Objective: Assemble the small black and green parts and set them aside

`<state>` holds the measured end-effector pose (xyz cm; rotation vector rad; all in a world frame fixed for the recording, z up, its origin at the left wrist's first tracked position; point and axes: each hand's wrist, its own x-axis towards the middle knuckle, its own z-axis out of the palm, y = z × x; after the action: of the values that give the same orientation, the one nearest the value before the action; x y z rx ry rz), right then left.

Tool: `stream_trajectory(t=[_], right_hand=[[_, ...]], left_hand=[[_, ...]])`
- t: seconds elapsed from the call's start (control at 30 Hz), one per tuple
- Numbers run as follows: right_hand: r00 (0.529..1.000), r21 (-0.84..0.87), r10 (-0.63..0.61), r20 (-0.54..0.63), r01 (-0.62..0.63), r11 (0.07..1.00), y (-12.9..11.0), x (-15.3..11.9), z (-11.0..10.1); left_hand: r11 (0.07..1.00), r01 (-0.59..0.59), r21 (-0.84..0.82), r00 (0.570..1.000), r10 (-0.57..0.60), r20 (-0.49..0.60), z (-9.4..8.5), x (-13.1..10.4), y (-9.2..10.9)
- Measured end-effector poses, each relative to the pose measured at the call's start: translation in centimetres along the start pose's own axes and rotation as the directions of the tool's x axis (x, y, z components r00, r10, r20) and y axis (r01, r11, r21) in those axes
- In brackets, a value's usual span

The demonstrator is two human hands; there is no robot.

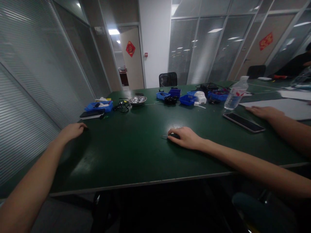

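Your right hand [186,137] rests low on the green table [136,155], its fingers closed around a small dark tool [175,136]; two thin metal prongs project from it toward your left. The palm-down grip encloses the body and leaves the prongs exposed, which probably steadies the tool close to the surface; its exact type cannot be identified. Your left hand [71,132] is at the left side of the table, well apart from the tool, with the fingers bent downward. A small dark patch shows at its fingertips, but you cannot confirm whether it is a held object or shadow, so the state of that grip cannot be told. The wide arm spacing likely supports your forward lean. The metal bowl [138,101] and the blue bin [187,100] sit beyond your hands, which presumably keeps loose parts contained and the near surface accessible. To your right, the phone [243,122] lies flat beside the upright bottle [236,94], near another person's hand [266,112], which rests at the edge of a pale sheet [295,108]
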<state>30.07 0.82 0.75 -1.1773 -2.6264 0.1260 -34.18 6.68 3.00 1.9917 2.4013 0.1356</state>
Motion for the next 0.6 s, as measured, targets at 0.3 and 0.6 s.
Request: stream_trajectory(t=[0.3,0.6], right_hand=[[1.0,0.004,0.002,0.007,-0.002,1.0,-0.1,-0.1,-0.2],[1.0,0.019,-0.005,0.01,0.005,1.0,0.0,-0.1,-0.1]], left_hand=[[0.992,-0.117,0.041,0.993,0.116,0.025,1.2,1.4,-2.8],[0.995,-0.081,0.061,0.993,0.075,0.089,1.9,2.7,-3.7]])
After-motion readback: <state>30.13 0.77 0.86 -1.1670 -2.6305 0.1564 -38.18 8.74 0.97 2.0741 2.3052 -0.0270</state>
